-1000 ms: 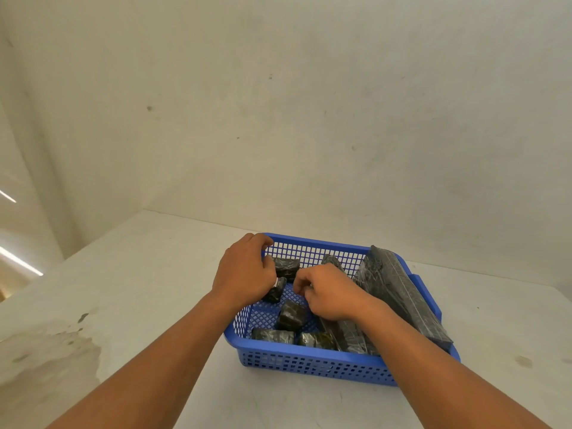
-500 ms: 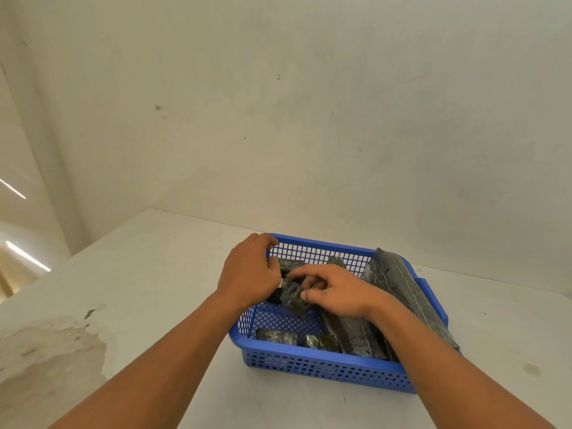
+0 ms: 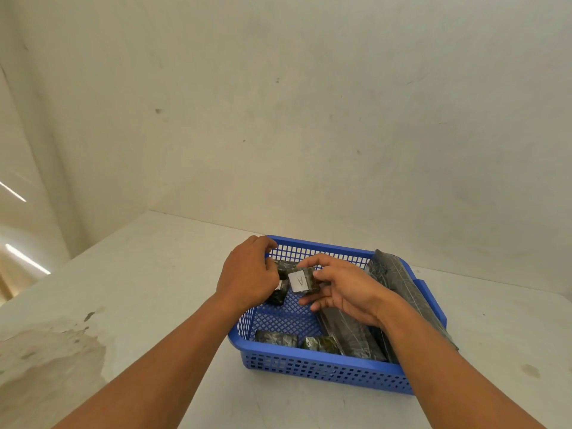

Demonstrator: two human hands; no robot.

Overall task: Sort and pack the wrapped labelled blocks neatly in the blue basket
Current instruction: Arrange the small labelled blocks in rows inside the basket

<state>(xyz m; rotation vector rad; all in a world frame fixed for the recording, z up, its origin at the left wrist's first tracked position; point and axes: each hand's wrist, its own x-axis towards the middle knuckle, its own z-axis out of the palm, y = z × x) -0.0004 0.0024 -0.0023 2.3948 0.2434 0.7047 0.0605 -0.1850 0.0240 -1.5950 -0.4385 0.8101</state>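
A blue mesh basket [image 3: 325, 371] stands on the white table. My right hand [image 3: 346, 289] holds a small dark wrapped block [image 3: 301, 280] above the basket's far left part, its white label with a handwritten mark facing me. My left hand [image 3: 247, 274] is curled over the basket's far left corner, on another small dark block [image 3: 278, 294] that it mostly hides. Two small blocks [image 3: 276, 339] [image 3: 322, 344] lie along the near wall. A long dark wrapped block [image 3: 349, 335] lies in the basket's right half, and a longer one [image 3: 405, 292] leans on the right rim.
The white table [image 3: 139, 289] stretches left of the basket, with a stained, worn patch [image 3: 46, 354] near its front left. A plain wall [image 3: 309, 119] rises close behind the basket. A small stain [image 3: 530, 371] marks the table at the right.
My right hand picked a small block off the basket floor, lifted it and turned its white label toward me. My left hand stayed at the far left corner.
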